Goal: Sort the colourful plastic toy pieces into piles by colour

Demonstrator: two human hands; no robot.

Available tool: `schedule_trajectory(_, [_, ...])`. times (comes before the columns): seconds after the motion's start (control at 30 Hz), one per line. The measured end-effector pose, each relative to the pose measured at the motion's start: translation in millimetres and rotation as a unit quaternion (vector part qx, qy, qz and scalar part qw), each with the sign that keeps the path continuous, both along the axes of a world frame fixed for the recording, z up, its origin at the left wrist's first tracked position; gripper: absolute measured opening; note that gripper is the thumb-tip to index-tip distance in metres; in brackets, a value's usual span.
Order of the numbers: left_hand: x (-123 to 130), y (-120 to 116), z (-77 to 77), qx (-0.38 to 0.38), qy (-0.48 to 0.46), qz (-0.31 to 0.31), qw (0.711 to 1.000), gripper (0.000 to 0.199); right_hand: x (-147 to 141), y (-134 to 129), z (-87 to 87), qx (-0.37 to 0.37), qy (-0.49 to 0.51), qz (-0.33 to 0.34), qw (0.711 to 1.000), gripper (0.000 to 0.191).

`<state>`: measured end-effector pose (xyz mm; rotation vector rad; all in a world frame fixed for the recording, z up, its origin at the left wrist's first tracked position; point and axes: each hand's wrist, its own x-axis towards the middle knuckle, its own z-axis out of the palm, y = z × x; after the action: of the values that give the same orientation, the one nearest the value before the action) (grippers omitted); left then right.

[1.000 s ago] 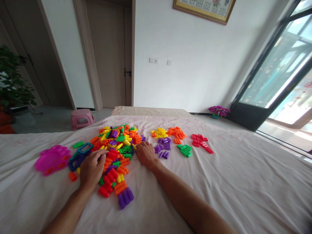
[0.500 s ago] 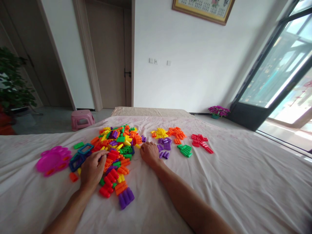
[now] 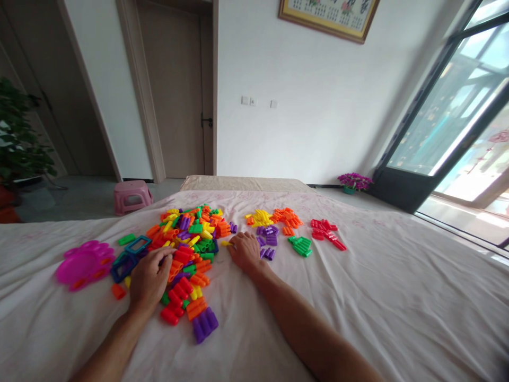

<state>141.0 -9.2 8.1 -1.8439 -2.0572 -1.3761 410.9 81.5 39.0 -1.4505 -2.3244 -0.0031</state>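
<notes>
A heap of toy building blocks (image 3: 194,228), made of joined tubes in several colours, lies left of centre on a draped sheet. My left hand (image 3: 149,276) rests at its left side, thumb and forefinger apart beside a red block (image 3: 183,254); its other fingertips are hidden. To the right of the heap, my right hand (image 3: 245,251) is low over the sheet, palm down, fingers closed on one end of a yellow block (image 3: 226,243). Just beyond that hand are groups of purple (image 3: 272,240), yellow (image 3: 261,217), orange (image 3: 287,217), green (image 3: 300,245) and red blocks (image 3: 325,228).
Left of the heap lie a magenta flower-edged tray (image 3: 71,271) holding orange pieces and two blue square frames (image 3: 139,243). A purple block (image 3: 205,324) marks the heap's near end. Beyond the sheet (image 3: 389,297) stand a pink stool (image 3: 133,197) and a potted flower (image 3: 354,182).
My right hand has drawn the yellow block slightly toward me, and it lies flatter. The left hand holds its place on the heap. The whole view has shifted a little.
</notes>
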Motion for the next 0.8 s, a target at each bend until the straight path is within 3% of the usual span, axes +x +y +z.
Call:
schedule_trajectory(0.17, [0,0,-0.5,0.003,0.0,0.0,1.0,0.037,16,18,4.8,-0.036,0.125,-0.081,0.988,0.023])
schedule_trajectory(0.27, [0,0,-0.7,0.001,0.001,0.001,1.0,0.036,31,39,3.6,-0.058,0.281,-0.148,0.947,0.029])
schedule_trajectory(0.37, [0,0,-1.1,0.0,0.001,0.001,1.0,0.036,42,55,-4.2,-0.042,0.392,-0.147,0.907,0.037])
schedule_trajectory(0.5, [-1,0,-2.0,0.002,0.001,0.0,1.0,0.035,38,52,-14.9,-0.029,0.422,-0.086,0.902,0.035])
schedule_trajectory(0.67, [-1,0,-2.4,0.0,0.008,-0.002,1.0,0.035,17,21,-10.8,0.018,0.285,0.06,0.956,0.028])
schedule_trajectory(0.8, [-2,0,-2.1,0.001,0.011,-0.001,1.0,0.035,3,-3,-3.5,0.005,0.185,0.202,0.962,0.026])
